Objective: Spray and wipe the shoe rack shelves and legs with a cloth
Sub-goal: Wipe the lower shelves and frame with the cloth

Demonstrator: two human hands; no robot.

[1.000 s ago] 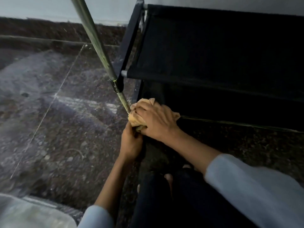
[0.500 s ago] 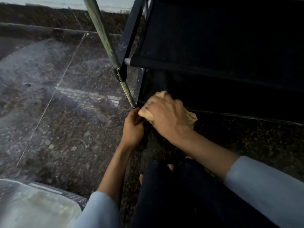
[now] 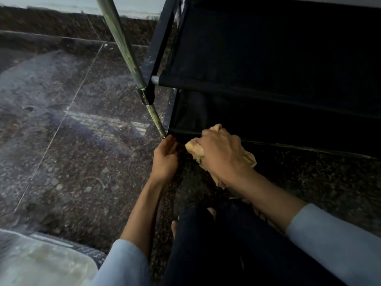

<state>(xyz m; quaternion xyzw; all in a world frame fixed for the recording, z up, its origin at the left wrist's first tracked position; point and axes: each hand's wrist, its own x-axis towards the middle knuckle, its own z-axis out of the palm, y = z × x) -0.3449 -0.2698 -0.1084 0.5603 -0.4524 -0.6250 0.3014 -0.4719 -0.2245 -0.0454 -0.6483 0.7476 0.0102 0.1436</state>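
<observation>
Right hand (image 3: 221, 153) clenched around a bunched tan cloth (image 3: 192, 148), pressing it at the near edge of the lowest black shelf (image 3: 278, 124), just right of the rack's near-left leg (image 3: 157, 122). Left hand (image 3: 165, 159), fingers curled, at the foot of that leg; whether it grips the leg cannot be told. Speckled floor (image 3: 72, 141) beneath.

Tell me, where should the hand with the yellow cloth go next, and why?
Probably slide along the lowest bar to the right. The right hand grips the cloth at the bar's left end, beside the leg that the left hand holds at its foot. The rest of that bar stretches rightward, not yet reached by the cloth.
</observation>
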